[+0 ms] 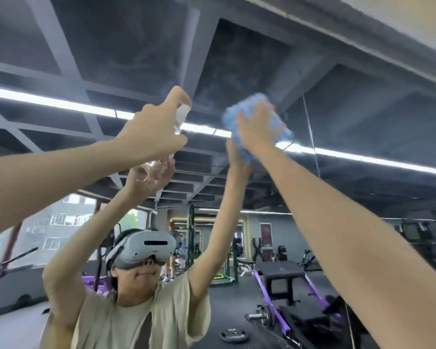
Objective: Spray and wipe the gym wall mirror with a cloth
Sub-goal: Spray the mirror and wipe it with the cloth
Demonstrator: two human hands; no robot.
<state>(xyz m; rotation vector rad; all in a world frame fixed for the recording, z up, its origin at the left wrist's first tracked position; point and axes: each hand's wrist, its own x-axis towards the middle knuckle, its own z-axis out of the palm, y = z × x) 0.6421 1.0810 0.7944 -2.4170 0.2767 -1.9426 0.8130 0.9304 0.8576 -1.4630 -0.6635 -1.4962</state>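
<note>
- Left hand [151,132]: fingers wrapped round a clear spray bottle [182,114], forefinger on top of its white nozzle. The mirror [337,109] lies just beyond the fingertips.
- Right hand [256,129]: fingers dug into a bunched blue cloth [233,119], holding it against the glass. The cloth shows on all sides of the fingers.
- Step, as I read it: spraying and wiping the upper glass.
- Next: probably a press on the nozzle, then the cloth swept through the wet patch with even pressure at full reach.
</note>
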